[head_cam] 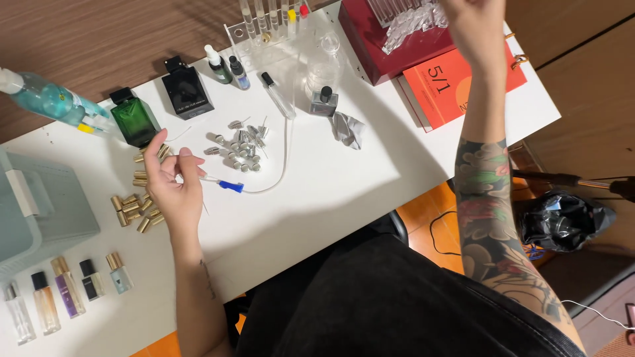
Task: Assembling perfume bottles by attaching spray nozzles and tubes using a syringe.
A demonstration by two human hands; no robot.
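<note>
White surface (pixel 344 192): five filled vials (pixel 66 294) stand lower left; gold caps (pixel 135 211) loose. Left hand (pixel 173 182) fingers pinch thin tubing (pixel 278 165); right hand (pixel 476 26) grip apparently hidden, cannot tell.

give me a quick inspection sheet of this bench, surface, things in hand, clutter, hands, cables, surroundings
surface: white table, crowded on its far and left parts.
job's things: thin clear tube with a blue fitting; small silver spray caps; gold caps.
clutter: green bottle, black bottle, row of small filled vials, tube rack, red box, orange booklet.
grippers: left hand pinches the tube's end; right hand is raised over the red box, grip unclear.
cables: black cable on the floor.
surroundings: orange floor, black bag.
</note>
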